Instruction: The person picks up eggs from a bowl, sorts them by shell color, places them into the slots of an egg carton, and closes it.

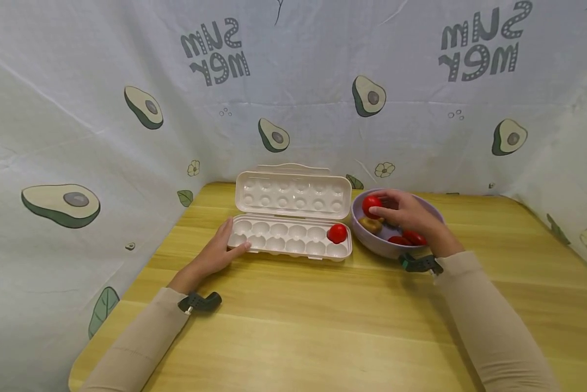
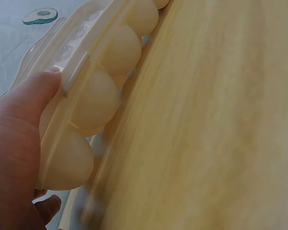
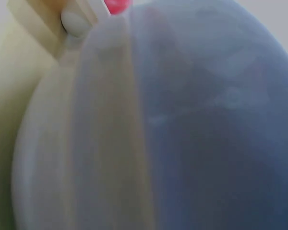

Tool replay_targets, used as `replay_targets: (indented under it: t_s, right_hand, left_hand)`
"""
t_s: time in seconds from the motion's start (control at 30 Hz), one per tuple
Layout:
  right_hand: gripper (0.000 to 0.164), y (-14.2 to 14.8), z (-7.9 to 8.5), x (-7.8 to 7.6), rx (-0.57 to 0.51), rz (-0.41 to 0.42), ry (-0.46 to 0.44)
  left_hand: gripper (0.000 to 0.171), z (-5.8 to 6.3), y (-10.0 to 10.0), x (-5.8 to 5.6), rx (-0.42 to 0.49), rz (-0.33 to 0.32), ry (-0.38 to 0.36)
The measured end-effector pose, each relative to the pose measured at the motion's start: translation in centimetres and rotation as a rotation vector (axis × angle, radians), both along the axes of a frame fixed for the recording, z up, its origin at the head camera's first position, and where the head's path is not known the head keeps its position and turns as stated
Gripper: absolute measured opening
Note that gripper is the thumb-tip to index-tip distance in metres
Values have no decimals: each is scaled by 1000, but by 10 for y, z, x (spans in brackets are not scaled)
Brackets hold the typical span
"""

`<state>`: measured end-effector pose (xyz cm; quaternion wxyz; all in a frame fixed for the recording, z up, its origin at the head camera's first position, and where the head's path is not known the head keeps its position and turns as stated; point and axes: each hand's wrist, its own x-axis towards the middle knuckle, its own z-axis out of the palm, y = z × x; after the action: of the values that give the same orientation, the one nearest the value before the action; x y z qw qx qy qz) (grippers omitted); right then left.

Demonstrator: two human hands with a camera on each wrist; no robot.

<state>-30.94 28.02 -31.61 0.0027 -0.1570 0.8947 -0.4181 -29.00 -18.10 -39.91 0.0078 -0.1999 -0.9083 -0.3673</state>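
A cream egg box (image 1: 297, 246) lies on the table with its lid (image 1: 293, 209) tipped back. One red tomato-like ball (image 1: 337, 233) sits in a back-row cup at its right end. My left hand (image 1: 218, 250) grips the left end of the box; in the left wrist view its thumb (image 2: 43, 91) lies over the front rim and fingertips show below. Above the lilac bowl (image 1: 384, 249), my right hand (image 1: 405, 212) pinches another red tomato-like ball (image 1: 371, 205). The right wrist view is mostly filled by the bowl's outer wall (image 3: 206, 120), which hides that hand.
Inside the bowl are a golden-brown roundish item (image 1: 370, 225) and several red pieces (image 1: 413, 237). The bowl stands close to the right end of the egg box. A white printed cloth (image 1: 303, 65) hangs behind the wooden table (image 1: 293, 316).
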Motion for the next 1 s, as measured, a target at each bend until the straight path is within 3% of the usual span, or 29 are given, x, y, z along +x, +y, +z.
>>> replay_targets:
  t_s: [0.27, 0.7, 1.0]
  right_hand:
    - [55, -13, -1, 2, -13, -23, -5]
    - [45, -41, 26, 24, -37, -2, 26]
    - [40, -49, 25, 19, -97, 16, 17]
  left_hand:
    - [94, -1, 0, 2, -9, 4, -5]
    - [94, 1, 1, -2, 11, -2, -2]
    - [94, -3, 0, -5, -6, 2, 0]
